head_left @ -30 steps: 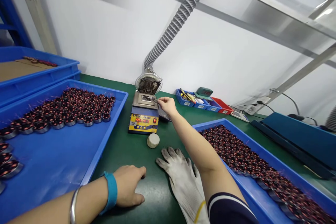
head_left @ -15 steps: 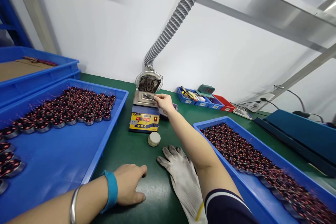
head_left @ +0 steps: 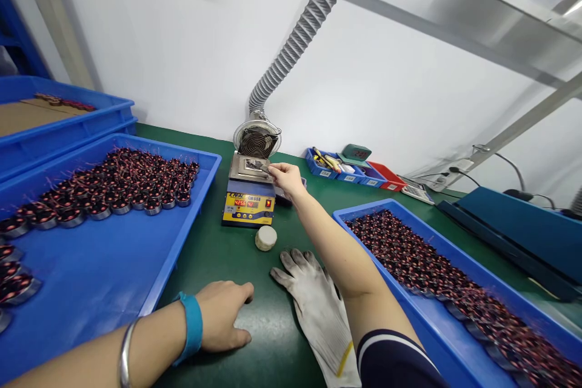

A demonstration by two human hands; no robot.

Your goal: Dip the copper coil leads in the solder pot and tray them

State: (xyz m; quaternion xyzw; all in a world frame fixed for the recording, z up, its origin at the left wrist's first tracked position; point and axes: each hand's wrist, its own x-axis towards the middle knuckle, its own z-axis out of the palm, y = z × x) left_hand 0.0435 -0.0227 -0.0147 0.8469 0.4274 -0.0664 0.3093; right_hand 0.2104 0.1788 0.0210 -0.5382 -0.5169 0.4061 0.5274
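My right hand [head_left: 285,177] reaches to the solder pot [head_left: 248,209], its fingers pinched on a small flat dark piece [head_left: 262,167], perhaps a scraper, over the pot's square opening. The exact kind of this piece is too small to tell. The pot has a yellow front panel with a lit red display. My left hand [head_left: 225,315] rests on the green bench, thumb and forefinger apart, holding nothing. A round whitish tin [head_left: 266,237] sits just in front of the pot. Between my arms lies a pale work glove [head_left: 313,309] with darkened fingertips.
A blue tray [head_left: 182,248] on the left and another blue tray [head_left: 436,321] on the right hold many small round coil parts with reddish wires. Behind the pot stands a fume hose [head_left: 304,30] with a round hood. Small blue and red bins [head_left: 386,177] line the wall.
The small flat piece in my right hand has shifted slightly and tilts differently over the pot. The view has moved a little. My left hand stays in place.
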